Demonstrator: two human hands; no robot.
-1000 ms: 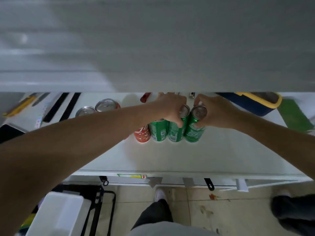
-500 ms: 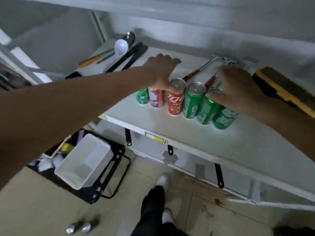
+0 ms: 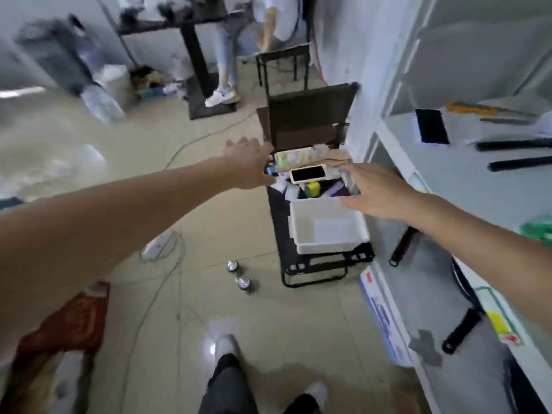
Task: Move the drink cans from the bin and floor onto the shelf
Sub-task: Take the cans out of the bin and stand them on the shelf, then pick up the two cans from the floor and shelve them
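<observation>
Reaching w/ both hands, left hand (image 3: pixel 249 165) & right hand (image 3: pixel 378 194) fingers released, empty; floor cans (image 3: pixel 239 274) lower center may tip if grabbed hastily.

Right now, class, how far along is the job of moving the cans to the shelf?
Done: the white bin looks empty, and something green, too blurred to name, sits on the shelf.
In hand: nothing; left hand and right hand are both open and empty.
Left: two cans stand on the floor beside the black rack.
</observation>
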